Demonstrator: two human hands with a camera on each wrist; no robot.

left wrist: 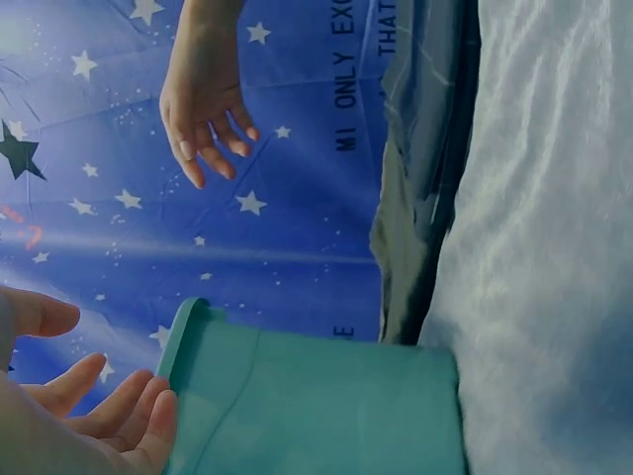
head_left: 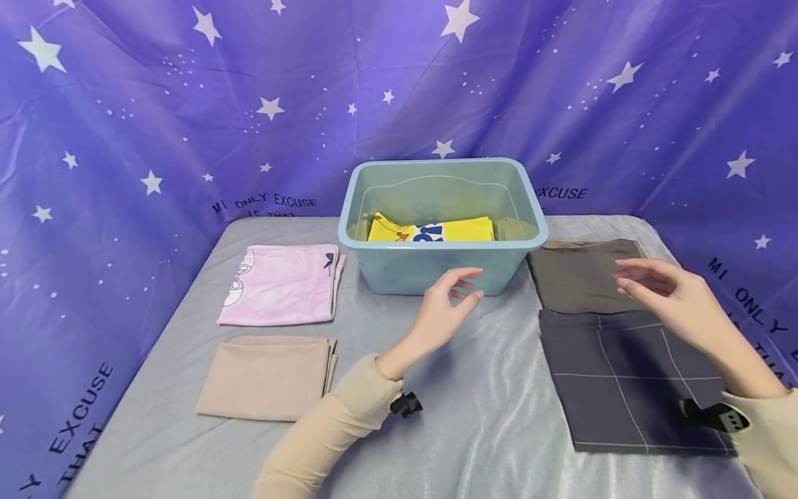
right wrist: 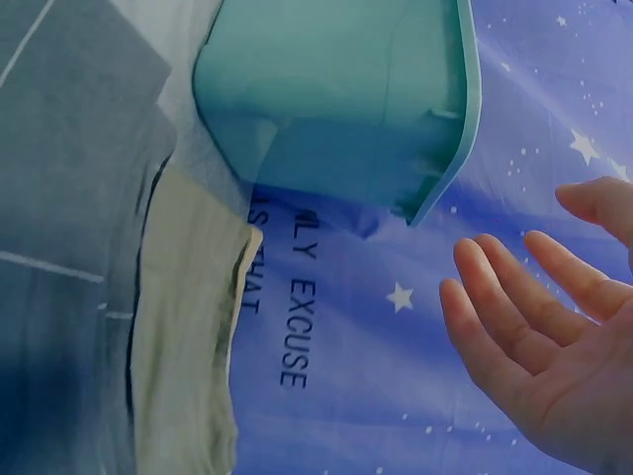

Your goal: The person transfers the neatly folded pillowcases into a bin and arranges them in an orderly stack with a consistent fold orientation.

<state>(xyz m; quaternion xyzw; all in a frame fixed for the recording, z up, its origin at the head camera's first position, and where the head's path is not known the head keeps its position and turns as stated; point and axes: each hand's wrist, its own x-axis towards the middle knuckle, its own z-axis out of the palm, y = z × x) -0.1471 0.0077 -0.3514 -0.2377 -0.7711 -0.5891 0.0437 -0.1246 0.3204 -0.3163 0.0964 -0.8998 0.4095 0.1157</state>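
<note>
Yellow printed cloth (head_left: 470, 230) inside teal storage bin (head_left: 408, 270), bin's long axis side to side; left hand (head_left: 441, 312) nearer, before bin's front wall; right hand (head_left: 679, 298) right of bin, near folded olive-brown cloth (head_left: 573, 276); hands empty, well apart, fingers loosely bent.

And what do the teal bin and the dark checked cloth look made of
The teal bin looks like smooth, low-sheen plastic, judging by its stiff, molded shape. The dark checked cloth seems to be matte fabric, lying folded in layers; its fiber I can't tell.
</note>
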